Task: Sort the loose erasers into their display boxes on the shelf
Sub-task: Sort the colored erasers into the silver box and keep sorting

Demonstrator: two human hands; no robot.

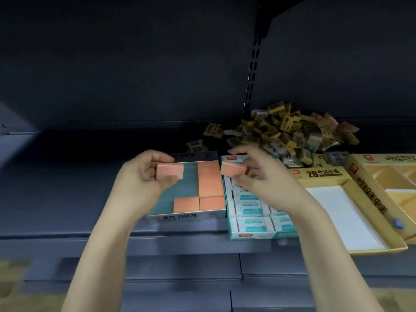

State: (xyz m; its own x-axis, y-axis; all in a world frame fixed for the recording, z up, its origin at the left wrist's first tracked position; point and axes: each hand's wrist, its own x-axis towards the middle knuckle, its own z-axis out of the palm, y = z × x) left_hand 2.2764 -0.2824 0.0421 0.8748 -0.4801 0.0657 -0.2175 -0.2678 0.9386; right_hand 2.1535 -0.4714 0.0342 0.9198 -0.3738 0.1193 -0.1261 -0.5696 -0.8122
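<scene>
Both hands pinch one orange eraser each above the display boxes.

Left hand [144, 174] grips an orange block [170, 171]; right hand [258, 174] grips another [233, 169]. Below them, the grey box [180, 218] holds matching blocks. Behind lies the loose eraser pile [286, 131].

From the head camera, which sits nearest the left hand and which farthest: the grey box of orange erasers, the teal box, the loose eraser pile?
1. Grey box of orange erasers, directly under the left hand.
2. Teal box, just to its right.
3. Loose eraser pile, back right on the shelf.
</scene>
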